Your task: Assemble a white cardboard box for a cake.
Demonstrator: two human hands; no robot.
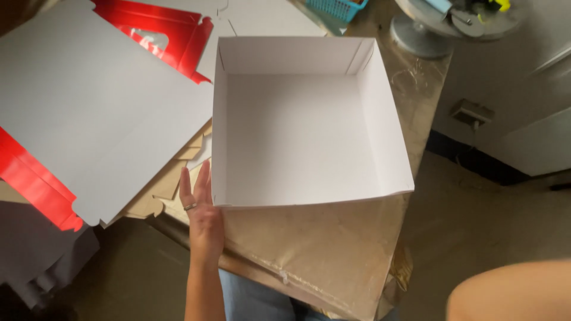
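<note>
Left hand [202, 217] beside upward-open box [300, 139]

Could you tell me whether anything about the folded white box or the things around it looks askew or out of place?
The white box looks squarely formed, but it overhangs the table edge at its right near corner. The flat cardboard sheets beside it lie in a loose, fanned stack. The left hand rests flat at the box's near left corner. Nothing looks torn or spilled.
</note>
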